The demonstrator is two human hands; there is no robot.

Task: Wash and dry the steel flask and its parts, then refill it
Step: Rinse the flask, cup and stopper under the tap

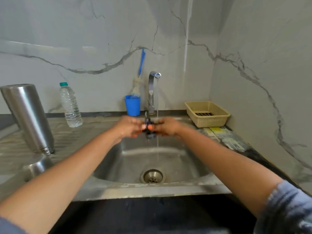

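Note:
Both my hands meet above the steel sink (194, 169), just left of the water stream running from the tap (152, 88). My left hand (129, 126) and my right hand (167, 127) pinch a small dark flask part (149, 130) between their fingertips; it is blurred and drips water. The steel flask (27, 115) stands upside down and tilted on the draining board at the left. A rounded steel cup (38, 164) lies in front of it.
A clear plastic water bottle (70, 105) with a green cap stands behind the flask. A blue cup (132, 105) holding a blue-handled bottle brush (141, 65) sits beside the tap. A beige plastic basket (207, 114) stands at the right, with cloths (224, 137) before it.

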